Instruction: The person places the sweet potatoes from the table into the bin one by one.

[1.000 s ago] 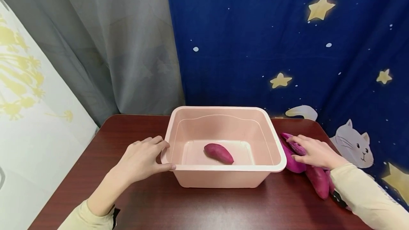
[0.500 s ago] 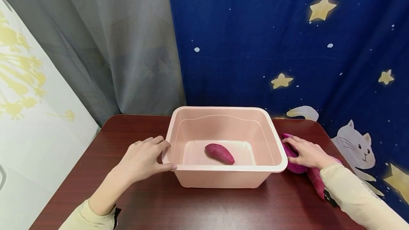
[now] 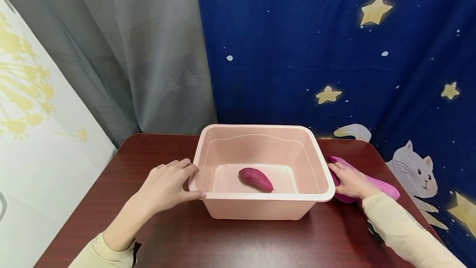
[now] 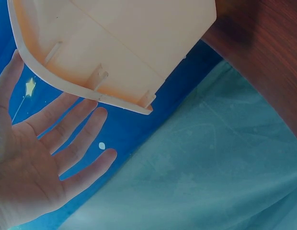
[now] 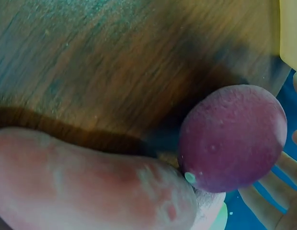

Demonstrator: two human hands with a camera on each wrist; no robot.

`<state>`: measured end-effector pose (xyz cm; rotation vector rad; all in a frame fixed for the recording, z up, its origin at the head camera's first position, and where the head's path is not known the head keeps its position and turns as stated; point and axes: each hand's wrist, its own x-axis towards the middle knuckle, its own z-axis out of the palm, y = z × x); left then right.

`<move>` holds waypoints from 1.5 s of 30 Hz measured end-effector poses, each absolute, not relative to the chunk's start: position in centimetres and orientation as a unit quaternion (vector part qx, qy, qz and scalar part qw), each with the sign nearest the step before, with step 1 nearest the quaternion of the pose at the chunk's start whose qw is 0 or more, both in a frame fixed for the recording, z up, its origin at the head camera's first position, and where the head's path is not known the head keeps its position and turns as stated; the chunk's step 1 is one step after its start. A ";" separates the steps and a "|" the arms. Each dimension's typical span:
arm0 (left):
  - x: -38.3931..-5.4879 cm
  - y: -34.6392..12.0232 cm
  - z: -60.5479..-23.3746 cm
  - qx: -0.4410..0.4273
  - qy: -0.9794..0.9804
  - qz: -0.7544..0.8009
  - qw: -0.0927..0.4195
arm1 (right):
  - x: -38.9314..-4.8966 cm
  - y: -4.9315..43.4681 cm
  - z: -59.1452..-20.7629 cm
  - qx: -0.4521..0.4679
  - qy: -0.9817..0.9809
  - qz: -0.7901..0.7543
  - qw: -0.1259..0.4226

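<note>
Left hand [image 3: 167, 184], splayed, touches a pink tub [image 3: 260, 196]; right hand [image 3: 350, 180], grip unclear, meets a rounded purple vegetable [image 5: 233, 139].

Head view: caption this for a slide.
Left hand at tub, tuber inside; right hand at purple vegetables beside it.

Pink basin [image 3: 260, 209]: upright, left hand [image 3: 163, 187] touching its left rim. Inside: one magenta tuber [image 3: 255, 179], lying flat, narrow end toward near right. Outside, right: smooth purple vegetable [image 5: 232, 139] (rounded end visible) at right hand [image 3: 351, 182]; paler pink piece [image 3: 387, 188] alongside.
</note>
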<state>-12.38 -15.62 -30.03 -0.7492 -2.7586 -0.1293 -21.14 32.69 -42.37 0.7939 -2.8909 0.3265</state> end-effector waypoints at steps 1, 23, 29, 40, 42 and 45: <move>-12.4 -15.6 -30.0 -0.260 -0.955 -0.045 0.140 | -21.2 32.7 -42.5 0.265 -0.956 0.107 0.068; -12.4 -15.6 -29.9 -0.258 -0.955 -0.046 0.139 | -21.0 32.3 -44.1 0.178 -0.977 0.112 0.043; -12.3 -15.6 -29.9 -0.257 -0.955 -0.048 0.140 | -21.0 32.1 -44.2 0.165 -0.979 0.111 0.038; -12.3 -15.7 -30.0 -0.260 -0.954 -0.050 0.142 | -21.0 31.9 -43.8 0.167 -0.979 0.115 0.030; -12.3 -15.7 -30.0 -0.260 -0.954 -0.050 0.142 | -21.0 31.8 -43.8 0.169 -0.978 0.120 0.031; -12.3 -15.7 -30.0 -0.260 -0.954 -0.049 0.142 | -21.0 31.8 -43.8 0.175 -0.976 0.124 0.038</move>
